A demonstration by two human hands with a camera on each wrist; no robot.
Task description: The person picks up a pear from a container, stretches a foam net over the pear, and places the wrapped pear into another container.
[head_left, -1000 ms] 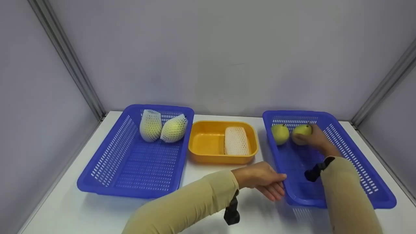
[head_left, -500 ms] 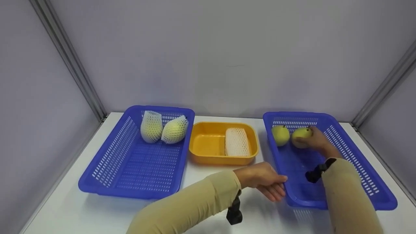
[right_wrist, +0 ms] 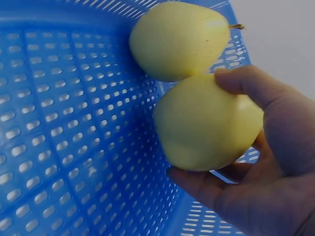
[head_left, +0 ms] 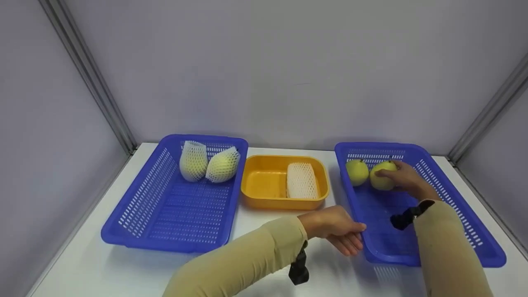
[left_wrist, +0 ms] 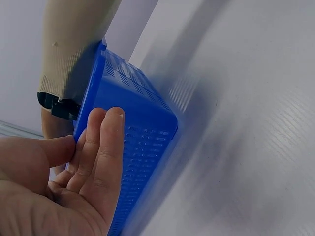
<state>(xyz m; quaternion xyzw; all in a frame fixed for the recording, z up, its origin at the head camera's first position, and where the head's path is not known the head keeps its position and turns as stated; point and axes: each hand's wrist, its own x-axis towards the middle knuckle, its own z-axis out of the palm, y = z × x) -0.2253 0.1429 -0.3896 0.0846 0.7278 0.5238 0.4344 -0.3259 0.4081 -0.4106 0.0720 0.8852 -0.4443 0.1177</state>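
Note:
My right hand [head_left: 406,178] holds a yellow-green pear [head_left: 383,175] inside the right blue basket [head_left: 357,214]. In the right wrist view, the thumb lies on one side of that pear and fingers on the other. A second bare pear [right_wrist: 179,42] touches it, its stem showing. At the same basket's near left corner, my left hand [head_left: 336,227] pinches the rim. The left wrist view has the thumb at the rim and two straighter fingers [left_wrist: 108,147] along the outer wall; the other fingers are partly hidden.
A yellow tub [head_left: 264,202] in the middle contains white foam net sleeves [head_left: 302,180]. The left blue basket [head_left: 165,243] holds two pears in foam nets [head_left: 194,163]. Both baskets and the tub stand on a white table [head_left: 136,272], with grey walls [head_left: 288,74] around it.
My right hand has shifted its fingers on the pear, which sits a little more upright, with more of its surface showing. The left hand stays at the basket rim.

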